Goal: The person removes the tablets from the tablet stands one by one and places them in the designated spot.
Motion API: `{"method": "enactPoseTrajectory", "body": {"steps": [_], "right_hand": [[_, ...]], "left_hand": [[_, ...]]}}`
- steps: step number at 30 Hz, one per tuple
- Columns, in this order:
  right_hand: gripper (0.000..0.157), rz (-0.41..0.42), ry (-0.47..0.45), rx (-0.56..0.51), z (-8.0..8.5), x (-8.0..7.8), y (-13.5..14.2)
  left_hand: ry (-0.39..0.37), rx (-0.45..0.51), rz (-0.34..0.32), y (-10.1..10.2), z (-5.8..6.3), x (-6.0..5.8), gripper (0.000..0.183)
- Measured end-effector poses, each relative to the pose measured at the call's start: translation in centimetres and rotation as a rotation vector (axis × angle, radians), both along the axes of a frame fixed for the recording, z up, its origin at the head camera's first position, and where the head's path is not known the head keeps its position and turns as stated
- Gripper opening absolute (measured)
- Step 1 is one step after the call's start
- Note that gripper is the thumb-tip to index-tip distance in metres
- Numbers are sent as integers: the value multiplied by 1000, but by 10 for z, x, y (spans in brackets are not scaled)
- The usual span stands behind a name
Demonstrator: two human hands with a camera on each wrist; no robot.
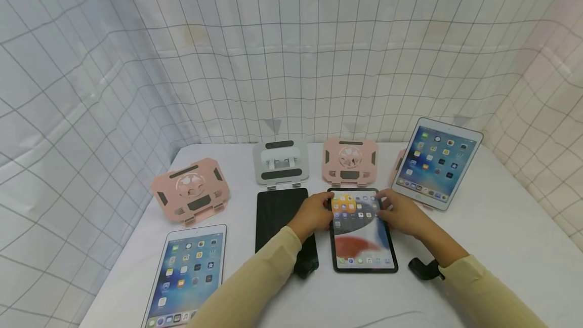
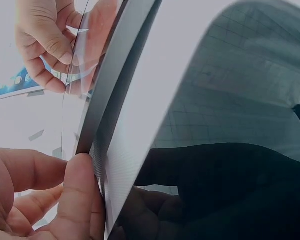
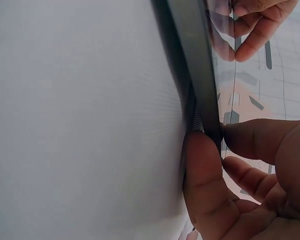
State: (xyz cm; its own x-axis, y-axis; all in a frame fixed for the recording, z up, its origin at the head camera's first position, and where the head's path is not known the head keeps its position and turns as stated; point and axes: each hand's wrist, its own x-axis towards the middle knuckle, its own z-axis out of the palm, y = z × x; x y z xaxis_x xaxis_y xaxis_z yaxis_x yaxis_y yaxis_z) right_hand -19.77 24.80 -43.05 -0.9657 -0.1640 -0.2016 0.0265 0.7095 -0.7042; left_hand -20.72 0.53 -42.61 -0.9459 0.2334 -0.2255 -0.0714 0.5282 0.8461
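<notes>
White grid-patterned curtains point(image 1: 282, 65) rise behind a white table point(image 1: 510, 257). Just in front of the middle pink tablet stand point(image 1: 349, 166) is a black-bezelled tablet point(image 1: 363, 234), screen up, its long axis running toward that stand, dock icons nearest the person; icon labels are too small to read. Left hand point(image 1: 314, 212) and right hand point(image 1: 404, 212) each pinch one long edge, thumb and fingers barely parted.

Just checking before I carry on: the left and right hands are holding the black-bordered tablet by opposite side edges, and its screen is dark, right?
Not quite: the screen is lit, as the head view shows. The left hand and right hand are indeed holding the black-bordered tablet by opposite side edges.
</notes>
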Motion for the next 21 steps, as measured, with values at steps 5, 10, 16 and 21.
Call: {"method": "enactPoseTrajectory", "body": {"steps": [5, 10, 16, 21], "right_hand": [[43, 0, -12, 36, 3, -1, -2], [43, 5, -22, 62, 4, 0, -5], [41, 16, -15, 97, 4, 0, -5], [41, 16, -22, 112, 3, -2, -4]], "left_hand": [[-8, -39, 3, 0, -1, 0, 59], [34, -115, -27, 0, -1, 0, 58], [68, -167, -67, 0, 0, 0, 55], [63, -160, -77, 0, 3, 0, 55]]}}
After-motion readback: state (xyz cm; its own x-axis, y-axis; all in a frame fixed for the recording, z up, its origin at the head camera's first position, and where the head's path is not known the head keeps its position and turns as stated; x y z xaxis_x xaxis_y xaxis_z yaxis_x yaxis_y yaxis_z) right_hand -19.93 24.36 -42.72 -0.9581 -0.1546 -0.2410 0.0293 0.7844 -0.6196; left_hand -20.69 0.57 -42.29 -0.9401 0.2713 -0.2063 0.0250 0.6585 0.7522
